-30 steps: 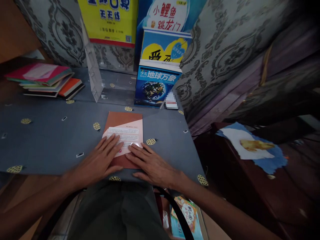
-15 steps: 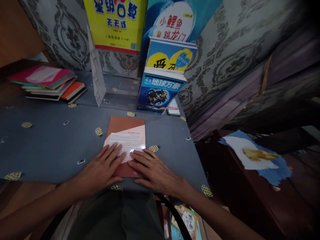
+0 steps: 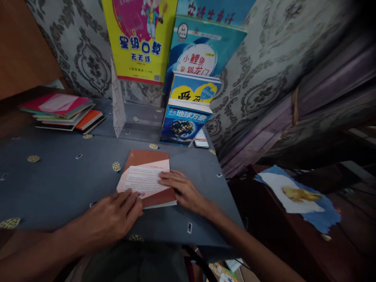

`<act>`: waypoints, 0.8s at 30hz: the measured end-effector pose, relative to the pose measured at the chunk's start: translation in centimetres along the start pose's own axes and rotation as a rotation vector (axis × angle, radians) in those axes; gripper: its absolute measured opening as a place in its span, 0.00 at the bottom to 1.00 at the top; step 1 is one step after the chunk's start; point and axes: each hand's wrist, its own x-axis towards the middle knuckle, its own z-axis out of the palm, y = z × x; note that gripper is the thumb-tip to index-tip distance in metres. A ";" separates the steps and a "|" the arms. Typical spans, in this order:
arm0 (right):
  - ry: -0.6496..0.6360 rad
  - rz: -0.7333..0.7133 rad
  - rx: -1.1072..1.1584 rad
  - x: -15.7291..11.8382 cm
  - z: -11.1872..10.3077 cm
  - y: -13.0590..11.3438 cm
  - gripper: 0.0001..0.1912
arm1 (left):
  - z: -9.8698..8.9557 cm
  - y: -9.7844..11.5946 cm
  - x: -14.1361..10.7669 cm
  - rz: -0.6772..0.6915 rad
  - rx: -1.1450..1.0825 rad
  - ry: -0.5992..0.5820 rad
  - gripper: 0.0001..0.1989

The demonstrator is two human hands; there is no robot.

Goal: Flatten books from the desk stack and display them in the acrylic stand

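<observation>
The work in hand looks to be handling the booklet [image 3: 147, 181], which lies on the counter [image 3: 72, 186] just below the centre of the frame, with both hands touching it. The left hand [image 3: 116, 213] is at its lower left corner, palm down with fingers bent and bunched over the cover; its thumb is not clearly shown, so I cannot tell whether it pinches the corner or only presses there. The right hand [image 3: 185, 190] comes in from the right, fingers stretched over the right edge and resting on the pale panel [image 3: 143, 180]; whether its thumb is tucked beneath that edge cannot be told either. To do this well, I would judge, both hands want light, even pressure near opposite edges, so that the booklet neither skids on the counter nor twists; fingertips laid flat would spare the glossy cover a crease, and any lift at the near edge should take all the leaves together. The booklet lies cover up, its long axis running from the lower middle of the frame towards the transparent stand [image 3: 120, 115] in the upper middle. One short edge faces that stand and the other faces the person, with a pale line of pages showing along the near edge between the hands. The print is too small to tell which way up it reads, and I cannot make out which side carries the spine
</observation>
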 end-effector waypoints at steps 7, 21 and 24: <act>0.199 0.141 0.246 5.2 -1.3 1.8 0.18 | -5.9 -5.3 5.3 -0.113 0.064 0.166 0.15; 0.608 0.227 0.435 9.9 1.0 7.4 0.22 | 9.0 -15.0 9.5 -0.635 -1.128 0.602 0.23; 0.571 0.259 0.350 9.1 1.9 8.1 0.21 | 11.8 -14.3 8.3 -0.732 -1.180 0.588 0.29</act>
